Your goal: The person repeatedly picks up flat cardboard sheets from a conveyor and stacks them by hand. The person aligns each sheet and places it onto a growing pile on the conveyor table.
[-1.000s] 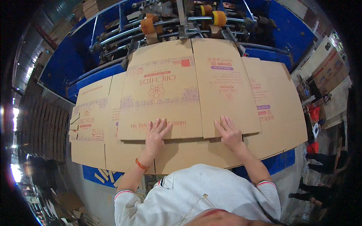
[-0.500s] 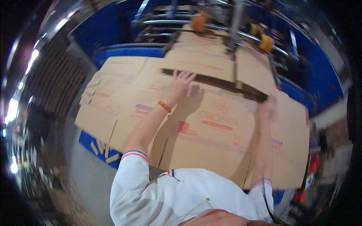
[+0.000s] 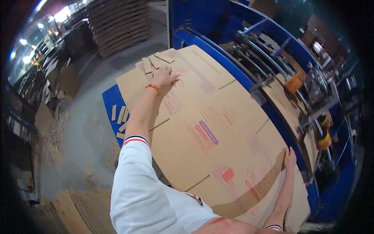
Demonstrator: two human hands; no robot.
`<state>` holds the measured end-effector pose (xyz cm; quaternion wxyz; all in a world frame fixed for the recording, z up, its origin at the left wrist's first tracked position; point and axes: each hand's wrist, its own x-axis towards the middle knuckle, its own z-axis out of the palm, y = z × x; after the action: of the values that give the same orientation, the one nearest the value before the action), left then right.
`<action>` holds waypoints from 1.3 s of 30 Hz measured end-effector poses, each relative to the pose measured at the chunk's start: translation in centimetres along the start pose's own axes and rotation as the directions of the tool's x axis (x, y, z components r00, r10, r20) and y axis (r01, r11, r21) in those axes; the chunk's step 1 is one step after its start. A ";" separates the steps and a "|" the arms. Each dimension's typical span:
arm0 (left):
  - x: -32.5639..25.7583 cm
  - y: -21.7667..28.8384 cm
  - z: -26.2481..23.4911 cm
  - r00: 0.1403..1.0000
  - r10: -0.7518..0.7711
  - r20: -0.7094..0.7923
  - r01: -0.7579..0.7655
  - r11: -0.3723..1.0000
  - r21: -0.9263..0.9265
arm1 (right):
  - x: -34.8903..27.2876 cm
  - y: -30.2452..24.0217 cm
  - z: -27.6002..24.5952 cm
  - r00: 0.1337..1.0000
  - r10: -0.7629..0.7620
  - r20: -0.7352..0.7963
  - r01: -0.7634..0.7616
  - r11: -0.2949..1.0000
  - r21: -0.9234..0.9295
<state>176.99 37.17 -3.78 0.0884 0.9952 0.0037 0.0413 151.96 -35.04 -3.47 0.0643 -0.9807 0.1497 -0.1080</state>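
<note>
A large flat cardboard sheet point(image 3: 187, 140), brown with red and purple print and short slots, lies slantwise in front of me. My left hand point(image 3: 164, 77) rests at its far left end with fingers spread, right beside several narrow cardboard strips point(image 3: 155, 62); whether a fingertip touches a strip is unclear. On the right, my right hand point(image 3: 289, 158) is closed at the sheet's long edge, its fingers partly hidden there.
A blue machine with metal rollers and orange wheels point(image 3: 295, 82) stands along the right, with another cardboard piece point(image 3: 282, 105) in it. Loose scraps point(image 3: 122, 115) lie on a blue surface at left. Stacked cardboard point(image 3: 119, 27) stands at the back, and more lies on the floor.
My view has swung left. My left hand has gone from the sheet's machine-side edge to its left end by the strips. My right hand stays at the machine-side edge.
</note>
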 end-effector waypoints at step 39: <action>9.5 -11.6 -19.7 0.961 -0.194 -0.198 -0.091 0.453 -0.887 | -8.6 8.2 -28.6 0.659 -0.093 -0.746 -0.328 0.858 -0.396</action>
<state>184.87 52.15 14.28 0.5948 0.7853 0.0242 0.1698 135.02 -42.82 21.22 -0.2508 -0.8190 0.2510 -0.4509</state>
